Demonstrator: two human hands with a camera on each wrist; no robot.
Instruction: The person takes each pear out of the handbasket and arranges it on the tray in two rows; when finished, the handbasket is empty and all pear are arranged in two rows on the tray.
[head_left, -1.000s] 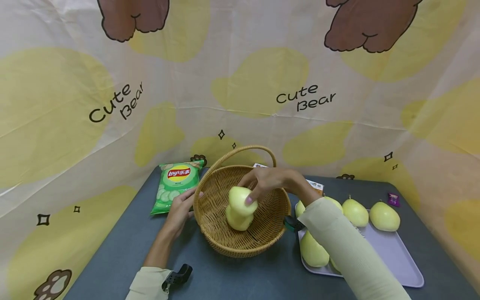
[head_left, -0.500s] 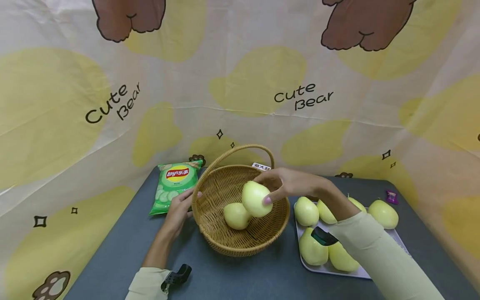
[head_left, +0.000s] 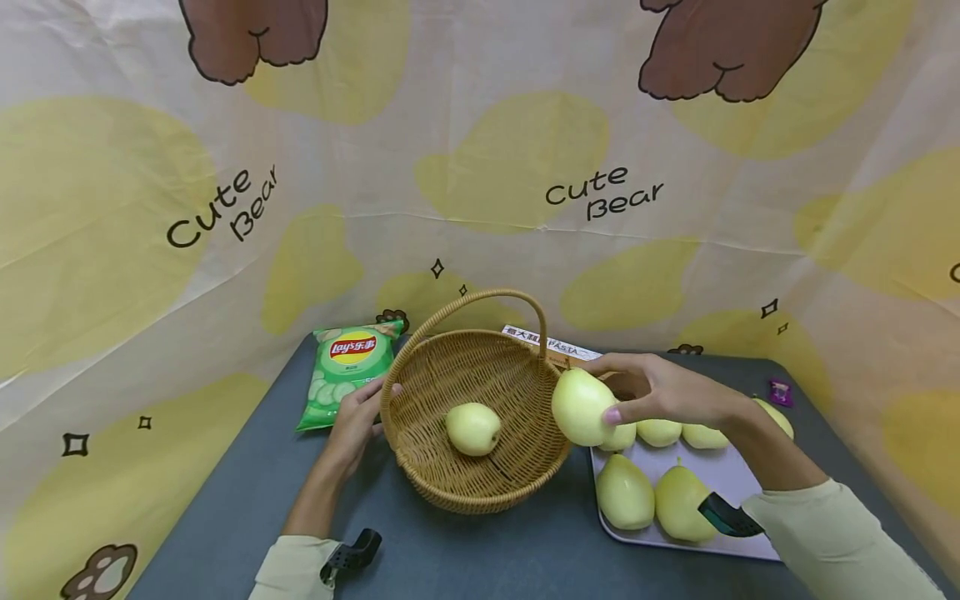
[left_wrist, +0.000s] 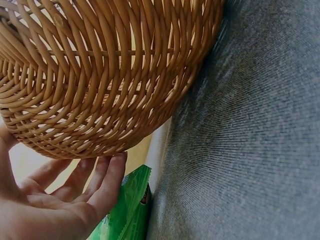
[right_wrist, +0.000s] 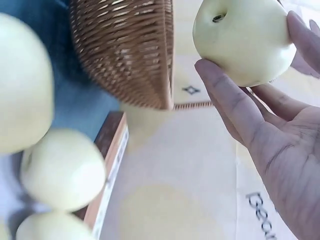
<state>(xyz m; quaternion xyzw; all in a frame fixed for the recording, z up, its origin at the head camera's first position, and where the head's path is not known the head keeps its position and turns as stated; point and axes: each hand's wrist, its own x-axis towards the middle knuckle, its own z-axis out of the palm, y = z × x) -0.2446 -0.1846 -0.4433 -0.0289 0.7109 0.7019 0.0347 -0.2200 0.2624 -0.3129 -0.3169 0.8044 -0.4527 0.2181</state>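
My left hand (head_left: 357,421) grips the left rim of a round wicker basket (head_left: 427,467), thumb tip over the rim. The left wrist view shows its fingertips (left_wrist: 118,159) against the outside of the weave. One pale yellow pear (head_left: 473,430) lies inside the basket. My right hand (head_left: 660,390) pinches another pear (head_left: 581,407) between thumb and fingers, raised at the basket's right rim. That pear (right_wrist: 242,37) shows its hollowed end in the right wrist view. Beside the basket, a lilac tray (head_left: 731,475) bears several more pears (head_left: 626,493), some partly behind the right hand and forearm.
A green bag of Lay's chips (head_left: 348,367) leans behind the left hand. A flat pasta box (head_left: 570,348) lies behind the basket, and a small purple packet (head_left: 780,392) sits at the far right. A printed cloth (head_left: 480,167) hangs along the table's back edge.
My right hand has lifted one pear out of the basket and carried it right, to the rim beside the tray. The other pear stays inside. My left hand keeps its grip on the basket.
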